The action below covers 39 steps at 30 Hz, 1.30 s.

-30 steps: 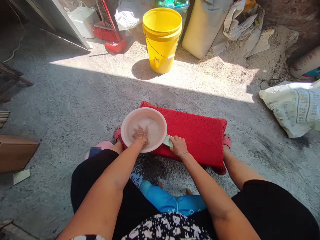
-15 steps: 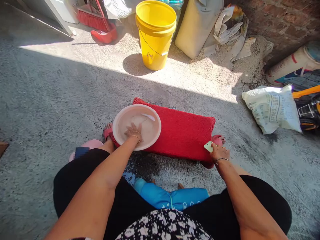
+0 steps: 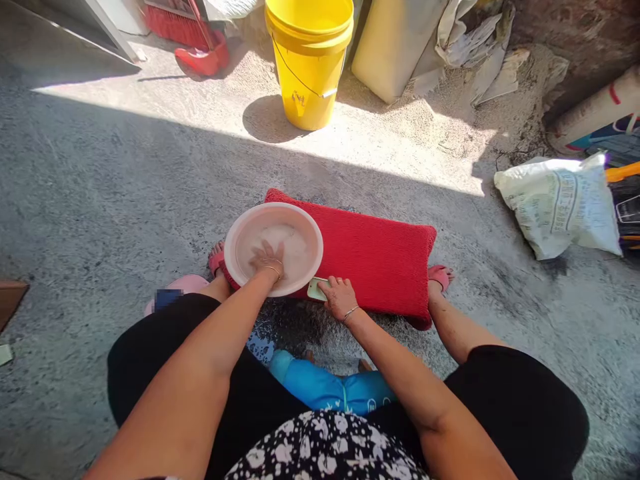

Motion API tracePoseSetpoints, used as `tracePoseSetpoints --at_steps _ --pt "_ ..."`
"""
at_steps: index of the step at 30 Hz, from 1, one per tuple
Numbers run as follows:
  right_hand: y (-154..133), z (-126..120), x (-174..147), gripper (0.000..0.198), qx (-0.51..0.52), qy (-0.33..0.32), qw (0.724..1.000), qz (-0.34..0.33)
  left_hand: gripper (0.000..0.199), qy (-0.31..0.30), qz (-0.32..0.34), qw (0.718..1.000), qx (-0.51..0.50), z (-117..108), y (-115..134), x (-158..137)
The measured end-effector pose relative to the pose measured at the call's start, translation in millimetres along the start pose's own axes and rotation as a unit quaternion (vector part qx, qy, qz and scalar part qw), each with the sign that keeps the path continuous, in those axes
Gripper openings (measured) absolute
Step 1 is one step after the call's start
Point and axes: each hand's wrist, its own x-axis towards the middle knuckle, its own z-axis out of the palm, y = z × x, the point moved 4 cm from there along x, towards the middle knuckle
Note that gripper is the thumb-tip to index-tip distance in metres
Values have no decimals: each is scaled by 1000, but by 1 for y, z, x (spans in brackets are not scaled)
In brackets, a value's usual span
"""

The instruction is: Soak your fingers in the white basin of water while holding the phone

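Red mat point(image 3: 380, 257): flat on the concrete floor point(image 3: 125, 200), between both sandalled feet, with the pale basin point(image 3: 235, 230) resting on its left end. Judged step in hand: scrubbing the pile with the small pale-green block point(image 3: 316, 289).

For good results, work the block along the pile in overlapping passes from the near edge outward. Keep pressure even and the block flat against the fabric. Wet the free hand in the basin as needed and steady the basin to prevent tipping off the mat's edge.

Right hand point(image 3: 341, 299): fingers curled down over the block, clasping it against the mat's near edge, just beside the basin rim. Left hand point(image 3: 267, 259): spread flat, fingers apart, inside the basin in cloudy water; grasping nothing that can be seen.

Surroundings: yellow bucket point(image 3: 309, 63) upright in sunlight, well apart beyond the mat. Red broom head point(image 3: 187, 33) to its left. Printed white sack point(image 3: 557, 203) lying on the floor to the right. Blue garment point(image 3: 333, 390) lies between the knees.
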Motion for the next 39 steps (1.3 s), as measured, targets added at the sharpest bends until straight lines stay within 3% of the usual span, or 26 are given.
tracePoseSetpoints --at_steps 4,8,11,14,18,21,24,26,29,35,37,39 --pt "82 16 -48 53 -39 -30 995 89 122 7 6 998 58 -1 2 -1" --pt "181 26 -115 52 -87 -82 966 230 123 3 2 999 54 -2 3 -1" --pt "215 22 -140 42 -113 -102 939 307 124 0 3 998 57 -2 3 -1" --pt "185 11 -126 44 -116 -80 954 263 124 -3 3 998 63 -3 3 -2" --pt "78 1 -74 47 -67 -44 993 86 121 -3 0 998 63 -2 2 -3" --pt "8 1 -39 42 -23 -27 999 -7 121 8 6 998 66 -1 1 -3" --pt "-14 7 -25 41 -12 -24 999 -28 123 11 6 998 68 1 0 0" --pt "0 13 -31 43 -23 -29 999 -20 123 5 3 998 69 1 0 2" --pt "54 25 -66 47 -55 -56 997 21 122 0 3 998 67 -1 2 2" --pt "184 37 -153 44 -117 -168 955 212 118 4 9 998 64 -4 3 -4" --pt "197 31 -159 38 -123 -183 943 248 118 10 9 998 61 -4 3 -4" --pt "186 19 -145 36 -118 -157 952 237 119 7 5 998 59 -3 3 -3"
